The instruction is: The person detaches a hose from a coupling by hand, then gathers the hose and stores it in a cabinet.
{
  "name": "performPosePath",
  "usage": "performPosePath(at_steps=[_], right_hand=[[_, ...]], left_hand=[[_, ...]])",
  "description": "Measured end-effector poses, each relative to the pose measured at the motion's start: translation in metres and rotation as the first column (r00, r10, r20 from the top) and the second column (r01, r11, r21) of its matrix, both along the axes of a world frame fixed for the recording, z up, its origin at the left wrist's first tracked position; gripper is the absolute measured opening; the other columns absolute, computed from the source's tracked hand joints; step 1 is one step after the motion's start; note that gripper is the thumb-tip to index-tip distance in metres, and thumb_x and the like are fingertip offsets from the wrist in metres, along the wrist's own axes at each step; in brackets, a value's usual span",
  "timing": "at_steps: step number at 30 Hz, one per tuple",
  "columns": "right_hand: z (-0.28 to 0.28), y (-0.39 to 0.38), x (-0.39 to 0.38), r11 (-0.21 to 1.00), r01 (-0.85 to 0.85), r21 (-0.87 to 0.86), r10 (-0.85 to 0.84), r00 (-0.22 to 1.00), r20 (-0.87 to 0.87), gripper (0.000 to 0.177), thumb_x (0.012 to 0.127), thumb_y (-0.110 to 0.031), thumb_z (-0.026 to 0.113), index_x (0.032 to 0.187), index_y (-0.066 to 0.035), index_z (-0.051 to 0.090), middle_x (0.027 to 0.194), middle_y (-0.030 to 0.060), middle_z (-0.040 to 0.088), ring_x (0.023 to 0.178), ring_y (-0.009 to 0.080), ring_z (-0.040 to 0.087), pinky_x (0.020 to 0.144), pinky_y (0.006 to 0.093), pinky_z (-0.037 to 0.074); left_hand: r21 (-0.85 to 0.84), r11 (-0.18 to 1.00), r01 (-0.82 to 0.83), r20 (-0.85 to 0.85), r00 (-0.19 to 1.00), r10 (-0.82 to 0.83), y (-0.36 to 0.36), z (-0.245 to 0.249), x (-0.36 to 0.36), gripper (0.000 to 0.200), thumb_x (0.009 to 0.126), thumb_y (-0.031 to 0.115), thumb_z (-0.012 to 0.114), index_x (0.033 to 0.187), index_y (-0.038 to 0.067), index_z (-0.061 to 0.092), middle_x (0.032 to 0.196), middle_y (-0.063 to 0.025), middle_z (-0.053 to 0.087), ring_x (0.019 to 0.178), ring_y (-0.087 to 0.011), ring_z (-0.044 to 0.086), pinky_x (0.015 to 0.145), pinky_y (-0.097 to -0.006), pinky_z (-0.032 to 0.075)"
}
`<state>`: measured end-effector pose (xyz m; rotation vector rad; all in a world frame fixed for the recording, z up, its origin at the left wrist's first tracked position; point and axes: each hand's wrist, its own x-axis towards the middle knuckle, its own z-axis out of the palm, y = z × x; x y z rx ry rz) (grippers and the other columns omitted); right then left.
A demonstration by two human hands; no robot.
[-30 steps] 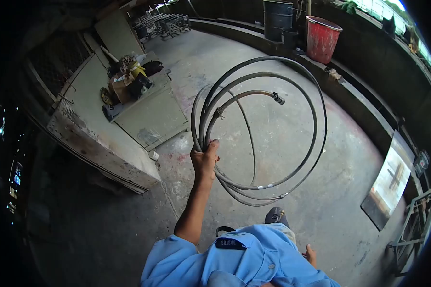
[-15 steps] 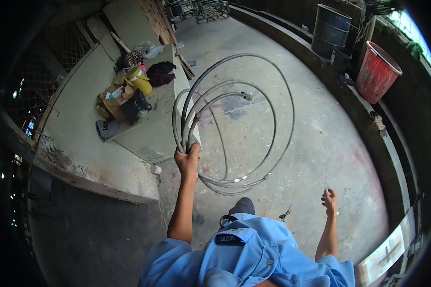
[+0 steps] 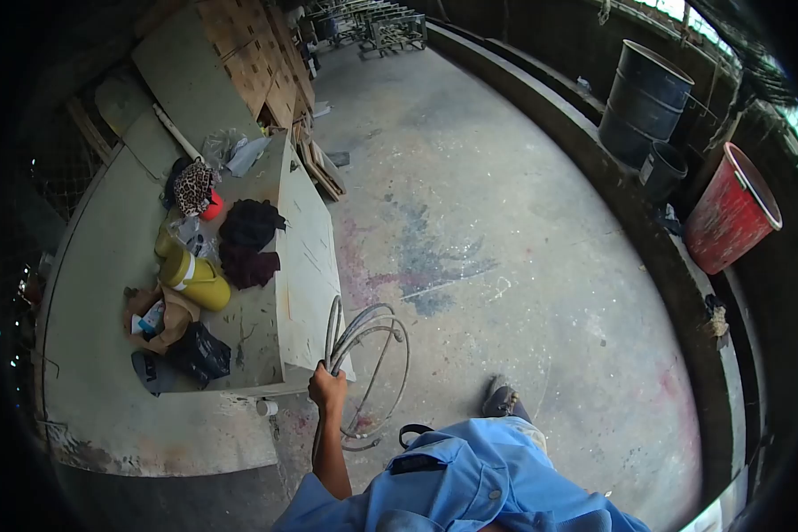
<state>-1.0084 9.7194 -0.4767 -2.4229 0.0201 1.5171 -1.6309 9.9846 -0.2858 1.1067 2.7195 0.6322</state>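
A coiled grey hose (image 3: 404, 363) hangs from my left hand (image 3: 328, 387), whose fingers are wrapped round several of its loops at the left side of the coil. The loops stand up above the fist and drop down to its right, over the concrete floor. Part of the hose passes behind my forearm. Close to the left hand is the pale corner of a bench (image 3: 306, 293). My right hand is out of the picture; only the blue shirt (image 3: 470, 479) shows on that side.
On the bench lie a yellow jug (image 3: 195, 279), a paper bag (image 3: 173, 315), a black plastic bag (image 3: 201, 353) and dark cloths (image 3: 251, 224). Along the right ledge stand a red bucket (image 3: 727, 213), a dark drum (image 3: 643, 102) and a small black bucket (image 3: 662, 170). Metal frames (image 3: 390, 31) stand far ahead.
The hose coil has swung lower and looks narrower, still in my left hand. My right hand has left the view. The bench and buckets appear nearer and lower, and a shoe now shows ahead.
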Motion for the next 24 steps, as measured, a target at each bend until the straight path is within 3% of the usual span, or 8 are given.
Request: performPosePath(at_steps=[5,7,8,9,16,20,21,24], right_hand=[[-0.045,0.207,0.051,0.996,-0.016,-0.09,0.014,1.0,-0.02,0.041,0.08,-0.031,0.06,0.108,-0.002,0.052,0.083,0.0184,0.06,0.066,0.0317,0.061,0.057,0.0457,0.051],[-0.061,0.346,0.07,0.992,-0.11,0.054,0.106,0.992,0.066,0.039,0.08,-0.031,0.059,0.107,-0.003,0.052,0.084,0.0177,0.059,0.066,0.0316,0.06,0.058,0.0466,0.051],[-0.055,0.429,0.061,0.946,-0.17,0.276,0.129,0.978,0.161,0.035,0.083,-0.032,0.056,0.096,0.0,0.055,0.067,0.0114,0.056,0.053,0.0253,0.056,0.044,0.0419,0.045],[-0.038,0.521,0.044,0.902,-0.221,0.37,0.165,0.97,0.177,0.038,0.083,-0.033,0.058,0.102,0.0,0.054,0.068,0.0088,0.055,0.052,0.0201,0.054,0.042,0.0364,0.044],[0.072,1.043,-0.161,0.26,-0.639,0.724,0.559,0.711,0.427,0.052,0.086,-0.041,0.059,0.12,-0.003,0.05,0.086,0.0069,0.063,0.072,0.014,0.06,0.059,0.0287,0.047],[0.115,1.148,-0.326,0.059,-0.561,0.826,0.681,0.628,0.378,0.051,0.086,-0.041,0.06,0.118,-0.002,0.052,0.085,0.0067,0.063,0.074,0.0142,0.06,0.06,0.0283,0.048],[0.118,1.159,-0.361,0.106,-0.579,0.809,0.762,0.57,0.308,0.05,0.085,-0.042,0.061,0.115,-0.002,0.054,0.084,0.0068,0.063,0.073,0.0148,0.061,0.059,0.0287,0.048],[0.093,1.208,-0.45,-0.042,-0.685,0.727,0.897,0.295,0.33,0.049,0.083,-0.043,0.063,0.109,-0.003,0.057,0.081,0.0053,0.062,0.071,0.0133,0.06,0.056,0.0263,0.048]], left_hand=[[-0.146,0.965,-0.216,-0.03,0.976,0.214,0.075,-0.075,-0.023,0.027,0.067,0.017,0.066,0.092,0.007,0.061,0.087,-0.0185,0.066,0.084,-0.0394,0.062,0.075,-0.0483,0.049],[-0.202,0.936,-0.29,-0.05,0.957,0.286,0.091,-0.096,-0.017,0.029,0.068,0.016,0.066,0.094,0.006,0.06,0.09,-0.0181,0.065,0.087,-0.0388,0.062,0.077,-0.048,0.048],[-0.227,0.911,-0.343,-0.048,0.939,0.342,0.1,-0.105,-0.013,0.029,0.068,0.016,0.066,0.095,0.006,0.06,0.092,-0.0179,0.065,0.088,-0.0386,0.062,0.077,-0.048,0.048],[-0.264,0.879,-0.398,-0.048,0.915,0.4,0.104,-0.109,-0.011,0.029,0.069,0.015,0.065,0.096,0.006,0.059,0.094,-0.0178,0.065,0.09,-0.0384,0.061,0.077,-0.048,0.048],[-0.387,0.695,-0.606,0.069,0.733,0.677,0.163,-0.149,0.002,0.028,0.07,0.011,0.058,0.095,0.0,0.059,0.093,-0.0231,0.063,0.092,-0.0415,0.059,0.08,-0.0508,0.047],[-0.418,0.559,-0.717,0.071,0.587,0.806,0.231,-0.171,-0.015,0.028,0.069,0.01,0.057,0.095,-0.001,0.059,0.093,-0.0235,0.063,0.091,-0.0415,0.06,0.079,-0.0503,0.047],[-0.424,0.521,-0.74,0.071,0.547,0.834,0.243,-0.171,-0.016,0.029,0.069,0.01,0.057,0.096,-0.001,0.059,0.093,-0.0236,0.063,0.091,-0.0415,0.06,0.079,-0.0502,0.047],[-0.423,0.375,-0.825,0.071,0.383,0.921,0.274,-0.154,-0.015,0.029,0.069,0.009,0.056,0.096,-0.002,0.059,0.093,-0.0239,0.063,0.091,-0.0415,0.061,0.079,-0.0498,0.048]])
